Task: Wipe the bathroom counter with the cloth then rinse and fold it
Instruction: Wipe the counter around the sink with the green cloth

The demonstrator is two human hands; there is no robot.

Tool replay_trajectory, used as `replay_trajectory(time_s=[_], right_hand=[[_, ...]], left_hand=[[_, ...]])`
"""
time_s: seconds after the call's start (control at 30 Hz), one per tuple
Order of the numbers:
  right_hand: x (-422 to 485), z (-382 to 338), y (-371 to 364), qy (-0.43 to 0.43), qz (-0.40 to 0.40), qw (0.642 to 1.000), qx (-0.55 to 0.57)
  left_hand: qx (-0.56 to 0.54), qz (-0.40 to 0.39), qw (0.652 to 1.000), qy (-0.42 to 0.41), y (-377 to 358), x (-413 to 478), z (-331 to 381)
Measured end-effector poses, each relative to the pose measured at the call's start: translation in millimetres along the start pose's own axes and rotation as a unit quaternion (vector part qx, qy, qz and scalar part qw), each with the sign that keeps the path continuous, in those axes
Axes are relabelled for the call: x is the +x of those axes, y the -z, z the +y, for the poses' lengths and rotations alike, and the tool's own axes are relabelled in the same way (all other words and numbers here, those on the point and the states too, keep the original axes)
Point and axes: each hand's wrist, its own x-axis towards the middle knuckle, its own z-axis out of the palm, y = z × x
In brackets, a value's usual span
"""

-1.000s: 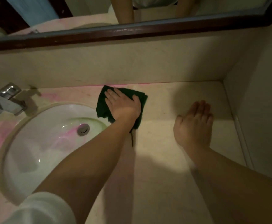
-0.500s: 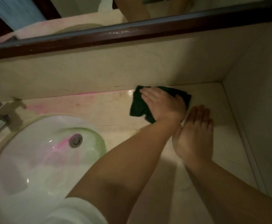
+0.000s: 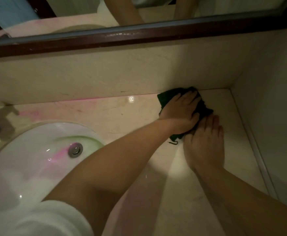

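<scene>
Since a second ago the left hand [image 3: 178,111] has slid the cloth [image 3: 203,109] from beside the sink [image 3: 20,167] toward the counter's [image 3: 122,114] far right corner, palm flat on it; right hand [image 3: 205,142] lies open, touching it. Beyond, backsplash [image 3: 105,74], then mirror [image 3: 139,31].

Beige counter [image 3: 139,114] bears dark cloth [image 3: 202,108]

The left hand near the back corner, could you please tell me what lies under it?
Under the left hand lies a dark green cloth, pressed flat on the beige stone counter. Its edges show around the hand; its middle and the counter beneath are covered.
</scene>
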Motion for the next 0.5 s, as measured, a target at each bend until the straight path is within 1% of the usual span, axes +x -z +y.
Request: replay_trajectory(time_s=[0.07, 0.13, 0.2, 0.37, 0.5], right_hand=[[-0.5, -1.0, 0.6, -0.006, 0.0, 1.0, 0.004], [-1.0, -1.1, 0.2, -0.005, -0.001, 1.0, 0.006], [-0.6, -0.7, 0.8, -0.005, -0.003, 1.0, 0.011], [-1.3, -0.6, 8.6, -0.004, -0.02, 1.0, -0.003], [-1.9, 0.3, 7.8, -0.004, -0.024, 1.0, 0.005]], left_hand=[[0.023, -0.001, 1.0, 0.002, 0.0, -8.0, -10.2], [0.018, 0.015, 1.0, 0.02, 0.9, -23.1, -23.5], [-0.019, 0.047, 0.997, 0.06, 2.0, -43.2, -42.2], [-0.045, 0.068, 0.986, 0.148, 5.3, -89.8, -85.8], [-0.039, 0.117, 0.957, 0.262, 5.4, -122.9, -110.3]])
